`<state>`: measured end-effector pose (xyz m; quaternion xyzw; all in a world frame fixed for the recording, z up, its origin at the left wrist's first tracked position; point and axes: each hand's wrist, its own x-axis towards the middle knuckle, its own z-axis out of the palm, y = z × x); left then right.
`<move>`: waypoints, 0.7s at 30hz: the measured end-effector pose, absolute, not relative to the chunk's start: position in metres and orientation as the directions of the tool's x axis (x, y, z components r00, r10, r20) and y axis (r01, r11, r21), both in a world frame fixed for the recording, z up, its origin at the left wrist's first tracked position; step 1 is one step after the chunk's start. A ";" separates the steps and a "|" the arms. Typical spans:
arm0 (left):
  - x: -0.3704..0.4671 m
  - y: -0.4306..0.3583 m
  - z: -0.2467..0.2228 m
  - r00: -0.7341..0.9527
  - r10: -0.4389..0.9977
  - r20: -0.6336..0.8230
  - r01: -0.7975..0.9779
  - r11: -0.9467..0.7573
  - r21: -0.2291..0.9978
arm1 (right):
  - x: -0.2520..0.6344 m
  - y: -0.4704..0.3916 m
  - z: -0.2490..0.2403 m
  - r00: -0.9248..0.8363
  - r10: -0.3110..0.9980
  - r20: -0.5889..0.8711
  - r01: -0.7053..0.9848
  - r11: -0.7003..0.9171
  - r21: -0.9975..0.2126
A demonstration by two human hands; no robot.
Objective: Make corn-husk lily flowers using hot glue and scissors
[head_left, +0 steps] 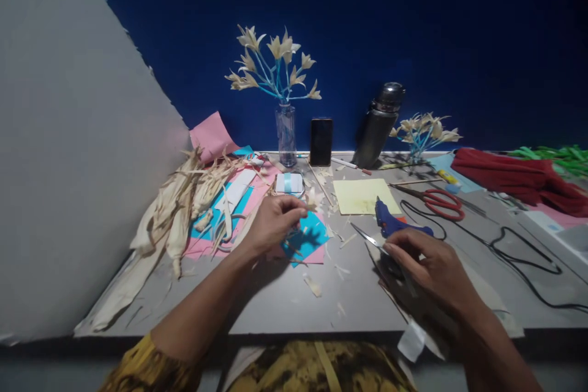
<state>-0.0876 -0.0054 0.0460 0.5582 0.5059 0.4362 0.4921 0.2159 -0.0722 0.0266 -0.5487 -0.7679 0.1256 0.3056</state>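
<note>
My left hand point(274, 220) is closed in a pinch over the middle of the table. At its fingertips is a small pale husk flower point(314, 197), above a sheet of blue paper point(309, 244) where a shadow falls. Silver scissors point(367, 236) are in my right hand point(425, 263), their blades pointing up and left, seemingly close together. My fingers hide the scissors' handles. Just beyond that hand lies a blue glue gun point(399, 222), its nozzle near a yellow pad point(362, 196).
Dried husks point(169, 220) are heaped at left. Behind stand a glass vase point(286, 135) of husk flowers, a phone point(321, 142) and a leaning flask point(379, 125). Red-handled scissors point(443, 203), a black cord point(509, 251) and red cloth point(514, 177) lie at right. Scraps litter the table.
</note>
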 end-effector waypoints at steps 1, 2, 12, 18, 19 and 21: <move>-0.088 -0.008 0.039 0.113 0.991 -0.066 0.177 0.045 0.983 | 0.215 -0.074 0.024 -0.213 0.921 0.326 0.763 0.365 -0.534; -0.087 -0.010 0.031 0.112 0.987 -0.116 0.212 0.091 0.973 | 0.214 -0.076 0.022 -0.217 0.924 0.316 0.758 0.364 -0.541; -0.078 -0.013 0.010 0.027 0.979 -0.202 0.176 0.194 0.965 | 0.204 -0.084 0.018 -0.296 0.922 0.249 0.727 0.387 -0.567; -0.087 -0.014 0.015 0.064 0.962 -0.265 -0.155 0.272 0.950 | 0.169 -0.056 0.019 -0.559 0.810 0.175 0.719 0.579 -0.383; -0.087 -0.015 0.014 0.091 0.945 -0.314 -0.201 0.326 0.924 | 0.162 -0.050 0.018 -0.583 0.797 0.159 0.718 0.597 -0.357; -0.083 -0.016 0.011 0.135 0.912 -0.388 -0.253 0.410 0.876 | 0.147 -0.039 0.016 -0.615 0.779 0.118 0.720 0.617 -0.317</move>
